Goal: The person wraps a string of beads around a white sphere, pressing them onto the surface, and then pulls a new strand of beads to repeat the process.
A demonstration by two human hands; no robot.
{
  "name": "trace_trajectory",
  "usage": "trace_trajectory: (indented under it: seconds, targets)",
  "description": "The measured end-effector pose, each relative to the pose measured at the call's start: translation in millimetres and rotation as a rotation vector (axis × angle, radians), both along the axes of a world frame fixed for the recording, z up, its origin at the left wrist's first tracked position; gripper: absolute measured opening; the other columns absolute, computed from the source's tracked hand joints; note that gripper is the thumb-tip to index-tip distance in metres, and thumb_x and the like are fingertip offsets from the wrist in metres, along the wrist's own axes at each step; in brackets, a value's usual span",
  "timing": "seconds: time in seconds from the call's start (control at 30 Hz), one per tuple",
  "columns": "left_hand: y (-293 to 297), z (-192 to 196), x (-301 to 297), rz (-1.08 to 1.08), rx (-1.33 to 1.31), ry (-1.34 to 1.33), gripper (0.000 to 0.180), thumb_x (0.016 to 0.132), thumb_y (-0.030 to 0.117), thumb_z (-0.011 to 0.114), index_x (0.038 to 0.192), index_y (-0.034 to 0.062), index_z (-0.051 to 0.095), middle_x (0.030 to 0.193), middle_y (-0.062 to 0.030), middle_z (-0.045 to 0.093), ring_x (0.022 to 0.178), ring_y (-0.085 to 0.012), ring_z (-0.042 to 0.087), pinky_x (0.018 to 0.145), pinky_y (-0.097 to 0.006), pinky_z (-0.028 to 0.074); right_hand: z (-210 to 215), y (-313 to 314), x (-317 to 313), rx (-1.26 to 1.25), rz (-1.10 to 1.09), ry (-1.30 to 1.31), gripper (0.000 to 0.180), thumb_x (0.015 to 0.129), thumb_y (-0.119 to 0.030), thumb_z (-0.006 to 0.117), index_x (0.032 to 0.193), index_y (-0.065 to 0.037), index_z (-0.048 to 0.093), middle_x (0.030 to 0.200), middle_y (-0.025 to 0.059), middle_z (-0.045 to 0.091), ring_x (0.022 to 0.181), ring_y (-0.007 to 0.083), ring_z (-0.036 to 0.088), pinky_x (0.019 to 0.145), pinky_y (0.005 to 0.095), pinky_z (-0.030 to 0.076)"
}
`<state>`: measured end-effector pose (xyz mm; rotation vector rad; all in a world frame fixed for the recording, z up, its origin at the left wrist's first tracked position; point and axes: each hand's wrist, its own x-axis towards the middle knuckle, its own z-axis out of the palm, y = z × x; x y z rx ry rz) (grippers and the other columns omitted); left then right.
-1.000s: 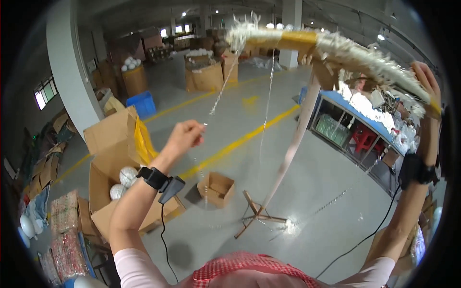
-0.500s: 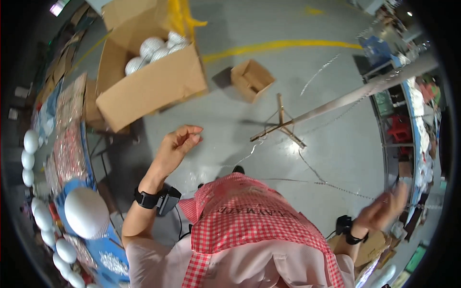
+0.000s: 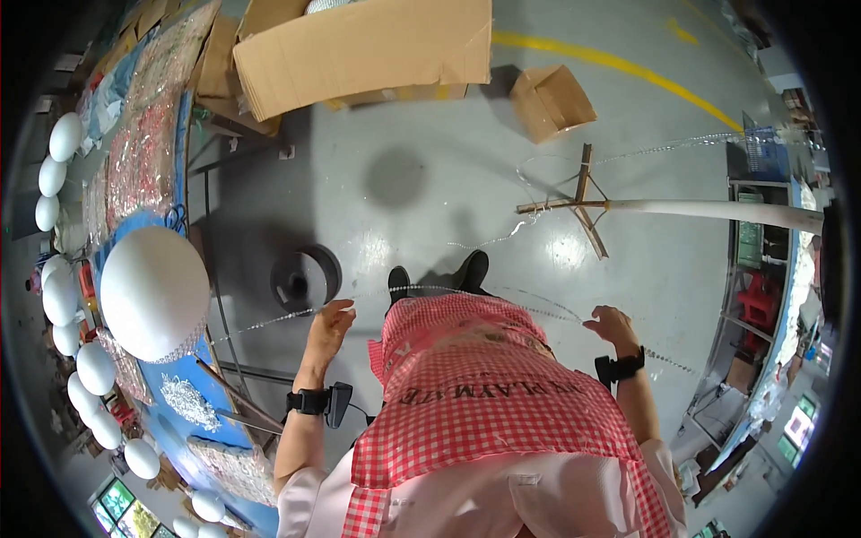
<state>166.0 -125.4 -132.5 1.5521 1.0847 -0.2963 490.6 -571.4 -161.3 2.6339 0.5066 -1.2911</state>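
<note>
Red-and-white gingham apron [image 3: 484, 403] is filling the lower centre. A big white ball [image 3: 152, 291] is sitting at left on the blue worktop [image 3: 211, 421]. Brown cardboard box [image 3: 368, 49] up top, a yellow line [image 3: 619, 67] crossing the grey floor [image 3: 421, 179].

Left hand [image 3: 329, 323] and right hand [image 3: 613, 325] stretch a bead string [image 3: 466, 291]; foam ball [image 3: 152, 291] left
</note>
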Motion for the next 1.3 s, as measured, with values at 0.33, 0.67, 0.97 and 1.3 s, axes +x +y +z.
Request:
trace_trajectory:
  seconds: [0.33,0.67,0.97,1.3]
  targets:
    - [10,-28,-3,-0.203,-0.029,-0.121,0.028,0.09,0.018,0.058,0.115,0.003,0.057,0.089,-0.0079,0.065,0.082,-0.0152,0.059,0.075,-0.028,0.046,14,53,-30,0.267,-0.262,-0.014,0.02,0.083,-0.02,0.057,0.08,-0.003,0.066,0.062,0.009,0.063,0.054,0.0208,0.061,0.057,0.0331,0.048]
    - [-10,43,116,-0.801,-0.027,-0.404,0.038,0.089,0.025,0.059,0.124,0.0079,0.054,0.11,-0.0161,0.063,0.098,-0.0243,0.062,0.085,-0.034,0.049,169,129,-82,0.697,-0.098,-0.397,0.011,0.086,-0.013,0.059,0.089,-0.005,0.067,0.077,0.0125,0.063,0.067,0.0338,0.059,0.06,0.0362,0.045]
    - [-62,120,170,-1.17,-0.126,-0.678,0.03,0.085,0.025,0.059,0.106,0.0031,0.061,0.087,-0.014,0.063,0.076,-0.0236,0.06,0.072,-0.033,0.048,235,165,-90,0.89,-0.152,0.001,0.013,0.09,-0.013,0.056,0.095,-0.003,0.063,0.072,0.0118,0.062,0.064,0.0227,0.06,0.059,0.0311,0.045]
    - [2,137,118,-0.092,-0.315,-0.774,0.024,0.098,0.023,0.048,0.089,0.0058,0.062,0.092,-0.0034,0.064,0.08,-0.009,0.057,0.071,-0.024,0.046,182,128,-74,0.691,-0.173,-0.046,0.019,0.08,-0.02,0.066,0.091,-0.005,0.066,0.072,0.0108,0.064,0.065,0.0224,0.061,0.061,0.0333,0.047]
